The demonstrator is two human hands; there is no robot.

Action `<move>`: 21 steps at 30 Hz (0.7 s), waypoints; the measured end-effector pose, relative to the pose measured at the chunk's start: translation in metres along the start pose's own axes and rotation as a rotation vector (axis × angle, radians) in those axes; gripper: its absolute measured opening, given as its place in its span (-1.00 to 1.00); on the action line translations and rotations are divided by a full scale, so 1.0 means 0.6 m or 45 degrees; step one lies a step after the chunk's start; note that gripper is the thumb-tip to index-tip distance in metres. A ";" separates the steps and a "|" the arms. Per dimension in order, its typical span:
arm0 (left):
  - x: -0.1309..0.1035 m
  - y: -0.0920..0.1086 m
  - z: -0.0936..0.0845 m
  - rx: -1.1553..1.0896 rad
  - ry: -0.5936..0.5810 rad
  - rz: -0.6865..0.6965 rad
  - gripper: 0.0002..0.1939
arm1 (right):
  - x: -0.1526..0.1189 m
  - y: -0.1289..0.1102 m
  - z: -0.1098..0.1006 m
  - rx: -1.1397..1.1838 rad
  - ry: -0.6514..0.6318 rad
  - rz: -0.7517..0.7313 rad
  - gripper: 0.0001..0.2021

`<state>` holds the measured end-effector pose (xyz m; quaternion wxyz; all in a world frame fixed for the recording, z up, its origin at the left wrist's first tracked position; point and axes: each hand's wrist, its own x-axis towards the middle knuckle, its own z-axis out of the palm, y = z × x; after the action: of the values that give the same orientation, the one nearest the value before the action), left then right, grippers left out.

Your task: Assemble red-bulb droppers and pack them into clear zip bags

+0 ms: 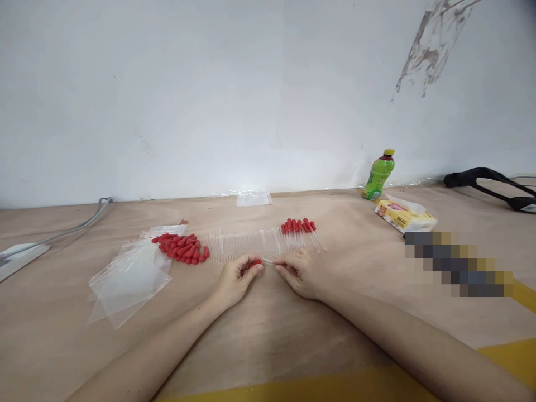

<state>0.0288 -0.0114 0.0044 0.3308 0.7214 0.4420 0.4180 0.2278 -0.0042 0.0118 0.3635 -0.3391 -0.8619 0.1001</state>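
Note:
In the middle of the table, my left hand point(243, 279) pinches a red rubber dropper bulb point(254, 262). My right hand point(299, 273) grips a clear pipette tube point(268, 261), whose left end meets the bulb; how deep it sits inside I cannot tell. Just beyond my hands lies a row of clear pipette tubes point(245, 244). Left of that row is a heap of red dropper bulbs point(182, 248). To its right, several droppers point(298, 228) with red bulbs on their tubes lie side by side.
Clear plastic bags point(132, 279) overlap at the left, and a small bag point(253, 199) lies by the wall. At the right stand a green bottle point(379, 174) and a tissue pack point(405, 216), near a pixelated dark area. A grey cable point(90, 220) and a black frame point(481, 177) flank the table.

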 end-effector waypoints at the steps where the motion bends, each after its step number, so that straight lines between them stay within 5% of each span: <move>1: 0.000 0.001 0.000 -0.025 -0.002 -0.010 -0.78 | 0.000 0.000 -0.001 0.021 -0.013 0.003 -0.82; 11: -0.011 0.008 -0.005 0.037 -0.172 -0.014 -0.74 | 0.007 0.028 -0.018 -0.035 -0.260 -0.131 -0.76; 16: -0.012 0.009 -0.003 0.240 -0.147 0.027 -0.75 | 0.002 0.030 -0.014 -0.267 -0.168 -0.223 -0.77; 21: -0.006 0.007 -0.006 0.196 -0.036 -0.016 -0.72 | -0.003 0.021 -0.012 -0.133 -0.023 -0.127 -0.79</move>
<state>0.0263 -0.0159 0.0082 0.2832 0.7477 0.4726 0.3706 0.2404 0.0036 0.0105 0.3419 -0.3134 -0.8850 0.0397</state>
